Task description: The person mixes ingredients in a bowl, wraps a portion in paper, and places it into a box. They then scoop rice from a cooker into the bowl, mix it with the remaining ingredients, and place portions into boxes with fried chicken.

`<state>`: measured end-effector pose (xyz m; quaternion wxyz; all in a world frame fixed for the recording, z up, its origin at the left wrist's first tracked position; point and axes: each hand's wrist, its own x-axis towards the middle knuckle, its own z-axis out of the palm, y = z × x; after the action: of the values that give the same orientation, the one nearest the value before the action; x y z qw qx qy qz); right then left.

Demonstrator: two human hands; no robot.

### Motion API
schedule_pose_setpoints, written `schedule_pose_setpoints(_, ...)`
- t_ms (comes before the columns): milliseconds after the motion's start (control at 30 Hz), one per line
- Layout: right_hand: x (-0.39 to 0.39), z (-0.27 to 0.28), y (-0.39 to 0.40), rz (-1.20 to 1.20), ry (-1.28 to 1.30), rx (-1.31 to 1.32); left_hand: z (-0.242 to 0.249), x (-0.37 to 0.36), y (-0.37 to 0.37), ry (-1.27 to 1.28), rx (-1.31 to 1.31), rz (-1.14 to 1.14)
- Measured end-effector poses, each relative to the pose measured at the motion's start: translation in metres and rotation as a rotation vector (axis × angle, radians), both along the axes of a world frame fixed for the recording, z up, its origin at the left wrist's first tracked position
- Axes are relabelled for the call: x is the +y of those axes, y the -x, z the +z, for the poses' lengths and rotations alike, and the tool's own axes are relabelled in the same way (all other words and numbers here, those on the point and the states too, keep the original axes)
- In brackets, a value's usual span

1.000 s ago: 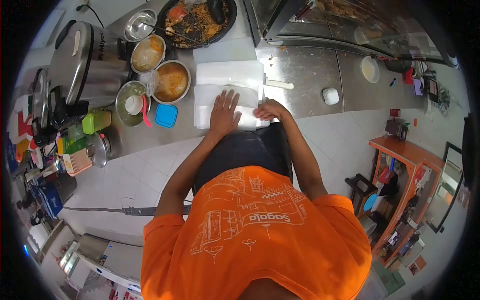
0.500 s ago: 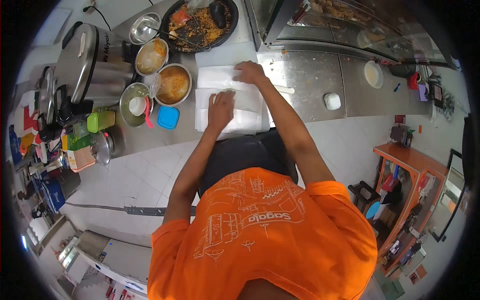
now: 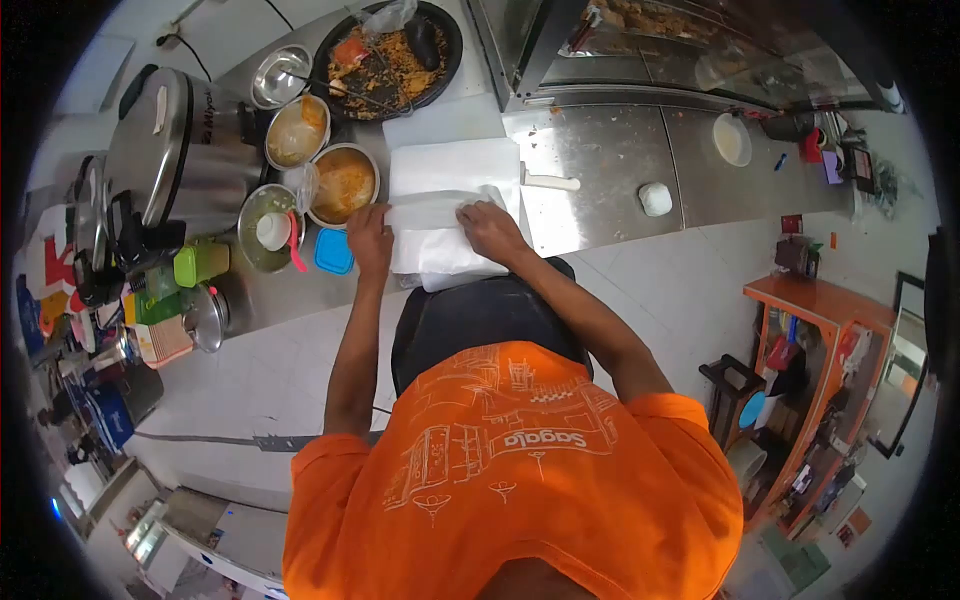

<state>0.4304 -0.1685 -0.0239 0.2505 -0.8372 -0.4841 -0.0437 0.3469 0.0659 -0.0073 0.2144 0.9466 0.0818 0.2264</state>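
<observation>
Left hand (image 3: 371, 242): fingertips unclear. Display case (image 3: 640, 65) cut off by top edge.

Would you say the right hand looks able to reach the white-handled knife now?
Probably yes: the knife's handle lies uncovered beside the white paper, and nothing stands between it and the right hand.

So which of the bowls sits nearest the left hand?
The bowl just beyond the blue container, with orange-brown contents, its rim close to the left hand; all the others sit farther off.
</observation>
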Motion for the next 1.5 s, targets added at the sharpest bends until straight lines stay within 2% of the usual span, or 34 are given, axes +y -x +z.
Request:
schedule_pose_setpoints(33,0.001,0.005,0.001,-0.01,-0.002,-0.001,0.01,0.001,0.002,0.001,-0.031,0.03)
schedule_pose_setpoints(100,0.0,0.018,0.005,-0.055,-0.005,0.106,0.021,-0.028,-0.002,0.152,-0.096,-0.179)
schedule_pose_setpoints(133,-0.003,0.023,0.008,-0.056,-0.007,0.11,0.016,-0.046,-0.007,0.158,-0.019,-0.307)
schedule_pose_setpoints(167,-0.01,0.028,0.007,-0.153,-0.002,0.184,0.007,-0.06,-0.013,0.162,0.054,-0.433)
schedule_pose_setpoints(200,-0.016,0.032,0.004,-0.251,0.004,0.253,0.001,-0.07,-0.015,0.147,0.095,-0.455)
schedule_pose_setpoints(233,-0.022,0.033,0.004,-0.469,0.213,0.409,-0.004,-0.076,-0.017,0.134,0.134,-0.477)
schedule_pose_setpoints(300,-0.03,0.034,0.001,-0.576,0.138,0.365,-0.005,-0.078,-0.019,0.135,0.123,-0.456)
schedule_pose_setpoints(367,-0.008,0.024,0.006,-0.462,-0.349,0.431,-0.004,-0.078,-0.016,0.166,0.123,-0.46)
schedule_pose_setpoints(400,0.007,0.026,0.009,-0.495,-0.476,0.689,0.009,-0.077,-0.02,0.186,0.105,-0.45)
schedule_pose_setpoints(433,0.003,0.009,0.005,-0.504,-0.48,0.683,-0.009,-0.074,-0.018,0.185,0.103,-0.461)
schedule_pose_setpoints(500,-0.004,-0.03,-0.008,-0.676,-0.282,0.659,-0.057,-0.055,-0.017,0.682,0.103,0.002)
schedule_pose_setpoints(567,-0.006,-0.036,-0.029,-0.646,-0.292,0.69,-0.084,-0.021,-0.025,0.73,0.149,-0.133)
schedule_pose_setpoints(600,-0.004,-0.027,-0.034,-0.638,-0.119,0.544,-0.094,-0.007,-0.035,0.656,0.221,-0.207)
schedule_pose_setpoints(633,-0.001,-0.016,-0.035,-0.619,0.052,0.399,-0.043,-0.011,-0.047,0.358,0.489,-0.131)
schedule_pose_setpoints(667,0.008,0.005,-0.037,-0.653,-0.079,0.346,-0.02,-0.017,-0.056,0.2,0.261,-0.13)
schedule_pose_setpoints(700,0.008,0.003,-0.043,-0.649,-0.082,0.343,-0.014,-0.018,-0.062,0.04,0.032,-0.127)
schedule_pose_setpoints(733,0.005,0.001,-0.049,-0.469,-0.022,0.304,-0.015,-0.016,-0.065,0.038,0.03,-0.124)
schedule_pose_setpoints(767,0.003,-0.002,-0.052,-0.29,0.041,0.268,-0.015,-0.014,-0.064,0.04,0.192,-0.252)
schedule_pose_setpoints(800,0.004,-0.012,-0.053,-0.281,0.151,0.507,-0.019,-0.012,-0.06,0.042,0.357,-0.379)
schedule_pose_setpoints(833,0.001,-0.025,-0.048,-0.279,0.149,0.503,-0.027,-0.01,-0.056,0.04,0.353,-0.378)
schedule_pose_setpoints(900,-0.01,-0.048,-0.032,-0.254,0.02,0.397,-0.052,-0.012,-0.04,-0.171,0.336,-0.475)
schedule_pose_setpoints(933,-0.017,-0.041,-0.021,-0.254,0.018,0.389,-0.06,-0.014,-0.031,-0.013,0.105,-0.482)
schedule_pose_setpoints(1000,-0.027,-0.023,-0.004,-0.156,-0.207,0.174,-0.038,-0.017,-0.014,-0.01,0.037,-0.484)
schedule_pose_setpoints(1033,-0.026,-0.017,-0.009,-0.156,-0.209,0.17,-0.029,-0.018,-0.011,-0.005,-0.02,-0.489)
schedule_pose_setpoints(1100,-0.025,-0.01,-0.014,-0.168,-0.063,0.44,-0.038,-0.005,-0.026,0.029,0.019,-0.534)
schedule_pose_setpoints(1167,-0.021,-0.023,-0.039,-0.145,-0.091,0.391,-0.045,0.0,-0.048,0.133,0.436,-0.525)
schedule_pose_setpoints(1200,-0.017,-0.024,-0.051,-0.11,-0.025,0.463,-0.034,0.001,-0.057,0.266,0.397,-0.521)
schedule_pose_setpoints(1233,-0.011,-0.011,-0.055,-0.078,0.04,0.535,-0.036,0.005,-0.064,0.262,0.392,-0.527)
schedule_pose_setpoints(1267,-0.005,0.002,-0.058,-0.144,0.178,0.566,-0.038,0.01,-0.071,0.286,0.481,-0.558)
schedule_pose_setpoints(1333,0.004,0.002,-0.065,-0.185,0.242,0.547,-0.047,0.013,-0.08,0.305,0.563,-0.588)
schedule_pose_setpoints(1400,0.016,0.004,-0.065,-0.226,0.304,0.53,-0.056,0.009,-0.085,0.358,0.639,-0.494)
schedule_pose_setpoints(1433,0.021,0.006,-0.064,-0.356,0.335,0.523,-0.051,-0.003,-0.086,0.354,0.63,-0.495)
schedule_pose_setpoints(1467,0.024,0.009,-0.063,-0.488,0.365,0.518,-0.048,-0.024,-0.08,0.14,0.542,-0.246)
schedule_pose_setpoints(1500,0.025,0.007,-0.063,-0.49,0.361,0.514,-0.042,-0.041,-0.074,-0.069,0.446,0.002)
